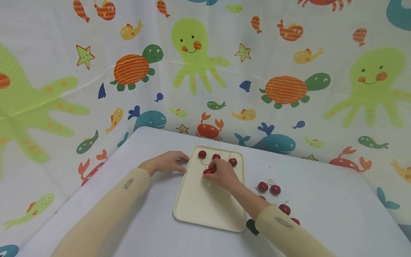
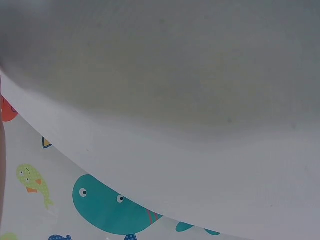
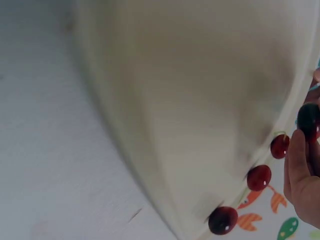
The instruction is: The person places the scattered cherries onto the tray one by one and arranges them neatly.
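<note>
A cream tray (image 1: 205,210) lies on the white table. Near its far edge sit cherries, one at the left (image 1: 202,154), one in the middle (image 1: 216,156) and one at the right (image 1: 232,162). My right hand (image 1: 224,175) pinches another cherry (image 1: 208,171) between thumb and fingers, just nearer than that row; the right wrist view also shows this held cherry (image 3: 308,120). Whether it touches the tray I cannot tell. My left hand (image 1: 168,161) is at the tray's left rim, fingers relaxed and holding nothing. The left wrist view does not show what its fingertips touch.
Several loose cherries (image 1: 275,189) with stems lie on the table right of the tray, some partly hidden by the right forearm. A dark object (image 1: 252,227) shows beside the right sleeve. A cloth with sea animals (image 1: 208,132) hangs behind the table.
</note>
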{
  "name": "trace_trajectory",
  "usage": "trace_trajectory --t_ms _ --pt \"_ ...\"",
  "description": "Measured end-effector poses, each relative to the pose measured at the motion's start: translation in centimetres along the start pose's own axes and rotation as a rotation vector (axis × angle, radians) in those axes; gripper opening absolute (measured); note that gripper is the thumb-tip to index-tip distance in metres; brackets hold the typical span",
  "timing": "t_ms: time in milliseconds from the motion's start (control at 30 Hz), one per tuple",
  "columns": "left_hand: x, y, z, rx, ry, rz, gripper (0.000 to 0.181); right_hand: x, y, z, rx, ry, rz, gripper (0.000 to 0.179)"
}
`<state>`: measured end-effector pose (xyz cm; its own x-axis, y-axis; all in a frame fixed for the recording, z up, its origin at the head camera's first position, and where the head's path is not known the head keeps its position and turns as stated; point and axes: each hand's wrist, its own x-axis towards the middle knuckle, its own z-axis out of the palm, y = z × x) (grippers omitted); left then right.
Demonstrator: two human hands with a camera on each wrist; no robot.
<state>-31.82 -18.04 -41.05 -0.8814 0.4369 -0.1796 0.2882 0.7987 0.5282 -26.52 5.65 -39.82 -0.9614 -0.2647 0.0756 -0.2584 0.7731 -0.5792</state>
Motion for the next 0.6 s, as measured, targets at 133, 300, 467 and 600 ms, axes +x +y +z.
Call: trace_trajectory --t_ms 133,300,467,600 --pt "-0.2 0.1 -0.1 -0.006 0.002 0.022 0.055 0.4 -0.5 0.5 -0.001 -0.019 -0.002 0.035" --pt "-0.3 0.0 -0.1 -0.015 0.002 0.031 0.055 0.8 -0.9 0.7 -0.013 -0.025 0.008 0.034" --pt "-0.2 -0.1 0.0 -0.024 0.0 0.027 0.055 1.1 -1.3 0.9 -0.021 -0.038 0.019 0.033" --pt "-0.1 0.0 0.0 -0.029 -0.002 0.026 0.054 1.4 -1.6 1.0 -0.018 -0.043 0.025 0.032"
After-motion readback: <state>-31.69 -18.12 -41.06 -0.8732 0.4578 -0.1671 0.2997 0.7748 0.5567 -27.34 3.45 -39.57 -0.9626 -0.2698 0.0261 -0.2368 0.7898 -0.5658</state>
